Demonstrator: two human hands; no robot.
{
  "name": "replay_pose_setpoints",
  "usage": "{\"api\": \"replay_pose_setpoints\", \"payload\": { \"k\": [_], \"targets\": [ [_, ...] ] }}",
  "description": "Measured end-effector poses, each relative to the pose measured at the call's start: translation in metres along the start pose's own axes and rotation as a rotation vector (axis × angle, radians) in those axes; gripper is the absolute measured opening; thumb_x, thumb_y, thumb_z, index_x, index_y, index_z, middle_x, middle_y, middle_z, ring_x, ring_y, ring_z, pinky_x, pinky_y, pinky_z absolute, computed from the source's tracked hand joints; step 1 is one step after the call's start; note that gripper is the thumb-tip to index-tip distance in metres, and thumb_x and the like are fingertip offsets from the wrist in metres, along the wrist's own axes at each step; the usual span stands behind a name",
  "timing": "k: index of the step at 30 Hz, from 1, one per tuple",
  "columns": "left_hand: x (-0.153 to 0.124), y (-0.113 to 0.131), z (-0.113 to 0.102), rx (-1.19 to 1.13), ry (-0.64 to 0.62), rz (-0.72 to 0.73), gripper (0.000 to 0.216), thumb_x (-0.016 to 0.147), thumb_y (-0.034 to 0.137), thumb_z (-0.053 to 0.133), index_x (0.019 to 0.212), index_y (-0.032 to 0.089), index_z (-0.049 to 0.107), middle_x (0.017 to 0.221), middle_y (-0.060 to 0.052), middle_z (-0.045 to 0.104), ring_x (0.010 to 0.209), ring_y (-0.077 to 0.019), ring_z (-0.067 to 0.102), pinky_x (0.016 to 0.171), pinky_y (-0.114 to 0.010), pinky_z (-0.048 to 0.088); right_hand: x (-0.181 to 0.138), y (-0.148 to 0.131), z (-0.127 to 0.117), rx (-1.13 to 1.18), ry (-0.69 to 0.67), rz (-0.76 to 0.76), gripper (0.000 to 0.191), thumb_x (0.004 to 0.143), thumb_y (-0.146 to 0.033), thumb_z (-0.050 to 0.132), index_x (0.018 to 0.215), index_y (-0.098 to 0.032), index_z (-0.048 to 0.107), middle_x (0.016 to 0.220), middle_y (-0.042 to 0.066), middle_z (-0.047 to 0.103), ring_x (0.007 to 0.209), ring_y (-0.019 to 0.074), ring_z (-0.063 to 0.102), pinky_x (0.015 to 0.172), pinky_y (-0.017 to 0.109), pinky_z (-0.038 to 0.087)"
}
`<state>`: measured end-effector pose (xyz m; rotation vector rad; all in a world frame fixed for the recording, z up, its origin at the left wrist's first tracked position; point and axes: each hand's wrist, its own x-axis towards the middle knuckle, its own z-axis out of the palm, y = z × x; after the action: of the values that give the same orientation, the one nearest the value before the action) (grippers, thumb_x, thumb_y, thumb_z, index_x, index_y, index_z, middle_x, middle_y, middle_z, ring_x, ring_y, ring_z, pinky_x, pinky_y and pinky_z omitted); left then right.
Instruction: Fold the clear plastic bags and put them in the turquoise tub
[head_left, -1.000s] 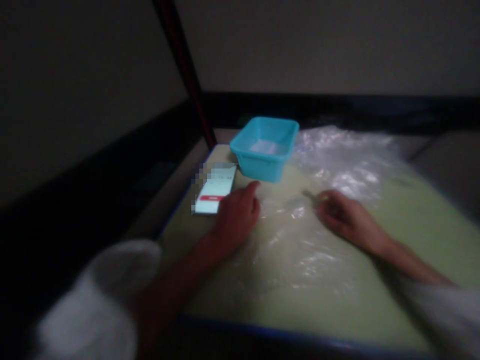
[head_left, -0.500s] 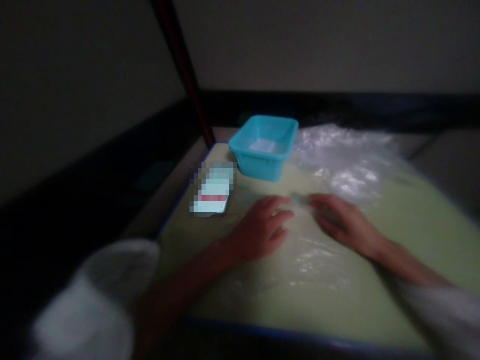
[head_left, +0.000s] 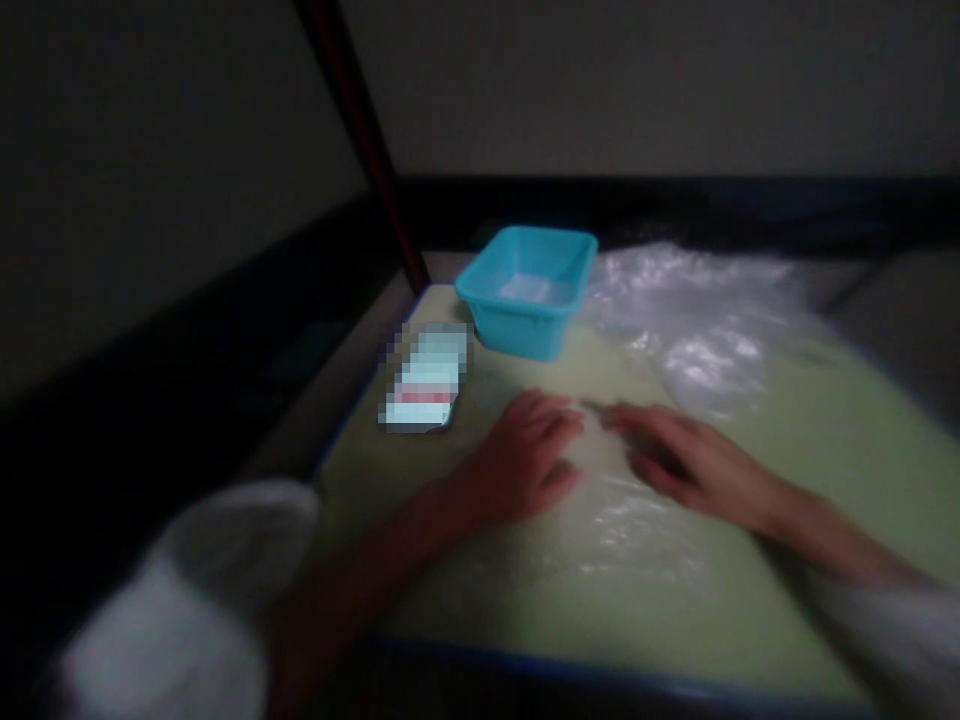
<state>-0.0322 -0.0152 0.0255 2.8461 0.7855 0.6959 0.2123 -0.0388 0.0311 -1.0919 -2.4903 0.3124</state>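
My left hand (head_left: 532, 455) rests over a clear plastic sheet or bag (head_left: 637, 525) on the table, its fingers stretched towards the right and its thumb apart. Opposite it, my right hand (head_left: 690, 460) reaches in from the right with long fingers and the thumb held away below them. The fingertips of both hands nearly meet above the far part of the plastic. Blur and dim light hide whether a small thing or a fold of plastic lies between the fingertips.
A turquoise plastic basin (head_left: 525, 325) with something pale inside stands at the back. Right of it lies a heap of crumpled clear plastic (head_left: 697, 330). A pixelated, bright flat object (head_left: 427, 385) lies left on the yellowish table (head_left: 810, 440), which has a blue edge.
My right hand has shifted slightly left and down, closing the gap to my left hand. My left hand's fingers have drawn closer together. The basin and plastic heap stay put.
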Motion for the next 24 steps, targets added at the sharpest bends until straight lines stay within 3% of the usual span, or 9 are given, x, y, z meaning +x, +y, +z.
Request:
{"api": "replay_pose_setpoints", "payload": {
  "k": [7, 12, 17, 20, 22, 24],
  "targets": [
    [-0.001, -0.003, -0.001, 0.164, -0.028, -0.009, 0.032, 0.086, 0.020, 0.048, 0.117, 0.012, 0.048, 0.107, -0.010, 0.065, 0.107, -0.0208, 0.057, 0.111, -0.047, 0.026, -0.010, 0.011, -0.018, -0.252, -0.009, 0.010, 0.049, 0.084, -0.014, 0.044, 0.133, -0.017, 0.042, 0.116, 0.014, 0.063, 0.095, 0.0251, 0.064, 0.077, 0.040, 0.055],
    [0.000, -0.004, -0.001, 0.211, -0.035, -0.020, 0.030, 0.086, 0.019, 0.048, 0.115, 0.012, 0.050, 0.104, -0.009, 0.065, 0.103, -0.0204, 0.058, 0.110, -0.047, 0.027, -0.020, 0.024, -0.026, -0.466, -0.045, 0.073, 0.051, 0.084, -0.011, 0.043, 0.134, -0.021, 0.043, 0.100, 0.011, 0.068, 0.078, 0.0252, 0.066, 0.065, 0.037, 0.054],
    [-0.001, -0.005, 0.000, 0.182, -0.040, -0.041, 0.031, 0.086, 0.019, 0.048, 0.116, 0.011, 0.051, 0.105, -0.010, 0.065, 0.103, -0.0213, 0.058, 0.110, -0.047, 0.028, -0.025, 0.031, -0.032, -0.467, 0.042, 0.136, 0.036, 0.085, -0.017, 0.049, 0.119, -0.022, 0.059, 0.089, 0.012, 0.069, 0.076, 0.0278, 0.064, 0.066, 0.040, 0.051],
    [-0.001, -0.005, 0.000, 0.130, -0.042, -0.064, 0.032, 0.085, 0.021, 0.049, 0.116, 0.011, 0.051, 0.108, -0.010, 0.064, 0.105, -0.0219, 0.058, 0.110, -0.047, 0.028, -0.019, 0.019, -0.031, -0.385, 0.130, 0.112, 0.032, 0.088, -0.021, 0.045, 0.115, -0.019, 0.060, 0.099, 0.014, 0.068, 0.086, 0.0294, 0.065, 0.073, 0.044, 0.053],
    [0.000, -0.004, 0.000, 0.079, -0.043, -0.062, 0.039, 0.085, 0.025, 0.051, 0.121, 0.012, 0.049, 0.120, -0.012, 0.060, 0.115, -0.0228, 0.054, 0.111, -0.047, 0.026, -0.013, 0.005, -0.024, -0.315, 0.162, 0.073, 0.038, 0.092, -0.026, 0.040, 0.126, -0.015, 0.052, 0.116, 0.016, 0.063, 0.100, 0.0296, 0.063, 0.082, 0.047, 0.053],
    [0.000, -0.003, 0.000, 0.038, -0.073, -0.049, 0.049, 0.086, 0.031, 0.051, 0.130, 0.011, 0.042, 0.135, -0.016, 0.050, 0.129, -0.0242, 0.043, 0.113, -0.046, 0.023, -0.007, -0.008, -0.011, -0.285, 0.095, 0.006, 0.054, 0.093, -0.039, 0.042, 0.139, -0.010, 0.038, 0.135, 0.021, 0.050, 0.120, 0.0315, 0.052, 0.094, 0.050, 0.047]
  ]
}}
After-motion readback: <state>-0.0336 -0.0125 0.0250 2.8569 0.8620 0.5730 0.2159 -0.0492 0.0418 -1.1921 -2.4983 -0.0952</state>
